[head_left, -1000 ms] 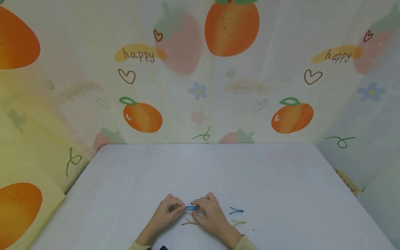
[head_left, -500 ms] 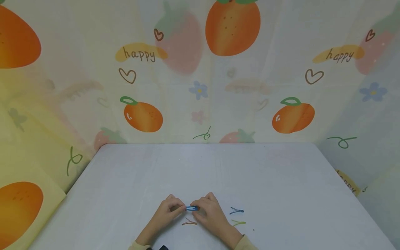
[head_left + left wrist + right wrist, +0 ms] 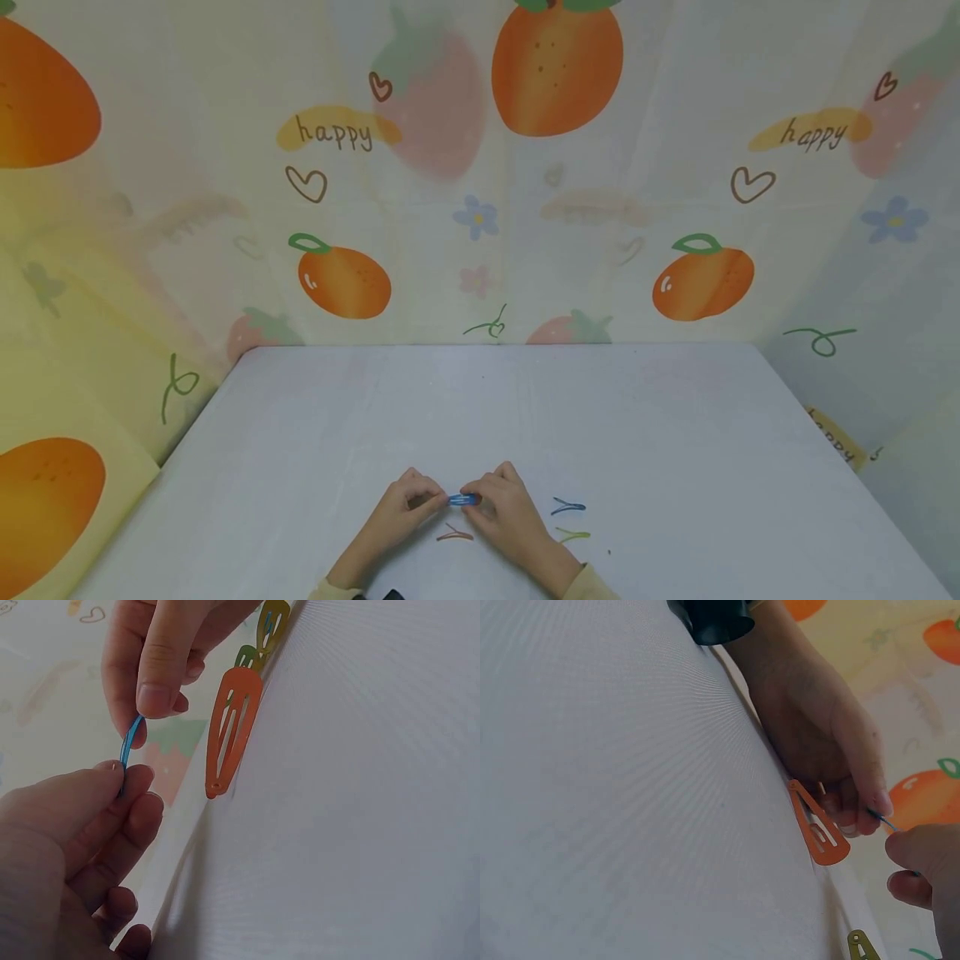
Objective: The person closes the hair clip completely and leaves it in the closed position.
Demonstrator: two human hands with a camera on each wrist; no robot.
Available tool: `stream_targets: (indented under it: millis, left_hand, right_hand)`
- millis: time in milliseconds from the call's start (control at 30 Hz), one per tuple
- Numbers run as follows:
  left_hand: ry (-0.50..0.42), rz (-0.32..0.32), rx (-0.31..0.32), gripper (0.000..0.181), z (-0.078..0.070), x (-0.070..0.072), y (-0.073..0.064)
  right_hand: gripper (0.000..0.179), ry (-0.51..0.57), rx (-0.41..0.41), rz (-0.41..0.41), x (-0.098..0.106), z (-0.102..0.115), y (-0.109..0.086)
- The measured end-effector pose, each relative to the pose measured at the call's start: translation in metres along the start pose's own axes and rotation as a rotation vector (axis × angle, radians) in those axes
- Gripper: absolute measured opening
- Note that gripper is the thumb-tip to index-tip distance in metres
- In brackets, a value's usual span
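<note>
A blue snap hair clip [image 3: 461, 500] is stretched between both hands, just above the table. My left hand [image 3: 405, 506] pinches its left end between thumb and forefinger. At the other end, the thumb and fingers of my right hand [image 3: 510, 512] grip it. The left wrist view shows this blue hair clip [image 3: 130, 742] edge-on, slim and slightly bowed. Below the hands lies an orange snap hair clip [image 3: 454, 536], sprung apart. To the right of my right hand lie another blue hair clip [image 3: 567, 506] and a yellow-green hair clip [image 3: 573, 534], both also spread.
The white table [image 3: 480, 408] reaches back to a fruit-printed cloth [image 3: 420, 275], which also hangs along the sides. A small dark speck [image 3: 609, 552] lies right of the clips. Something black [image 3: 392, 595] shows at the bottom edge by my left wrist.
The blue hair clip between my fingers has turned slightly and looks more solid blue from above. Both hands keep nearly the same place and grip. The loose clips have not moved.
</note>
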State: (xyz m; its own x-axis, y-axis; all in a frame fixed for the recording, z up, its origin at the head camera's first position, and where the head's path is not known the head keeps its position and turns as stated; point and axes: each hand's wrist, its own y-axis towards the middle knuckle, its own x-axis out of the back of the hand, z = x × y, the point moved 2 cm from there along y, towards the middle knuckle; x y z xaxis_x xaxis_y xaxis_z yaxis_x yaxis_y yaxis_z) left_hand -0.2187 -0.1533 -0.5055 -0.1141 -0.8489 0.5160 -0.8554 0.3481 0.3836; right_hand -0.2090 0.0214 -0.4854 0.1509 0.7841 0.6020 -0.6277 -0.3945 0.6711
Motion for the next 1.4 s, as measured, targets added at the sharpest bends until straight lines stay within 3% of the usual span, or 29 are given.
stream_targets:
  millis: [300, 567, 833, 1267, 1400]
  left_hand:
    - [-0.019, 0.019, -0.036, 0.005, 0.0, -0.001, 0.0]
    - [-0.118, 0.034, -0.035, 0.014, 0.0, 0.001, -0.002]
    - [-0.118, 0.003, -0.011, 0.016, -0.003, 0.003, -0.002]
    - [-0.094, -0.039, -0.067, 0.014, -0.004, 0.004, 0.0]
    - [-0.076, -0.052, -0.068, 0.014, -0.01, 0.005, 0.002]
  right_hand:
    - [0.016, 0.008, -0.011, -0.007, 0.0, -0.001, -0.001]
    - [0.015, 0.012, -0.035, -0.012, -0.001, -0.002, -0.003]
    - [0.016, 0.002, -0.024, -0.003, -0.002, -0.004, -0.003]
    - [0.017, -0.004, -0.016, -0.011, -0.002, -0.005, -0.003]
    - [0.017, -0.021, -0.019, -0.012, -0.003, -0.006, -0.002]
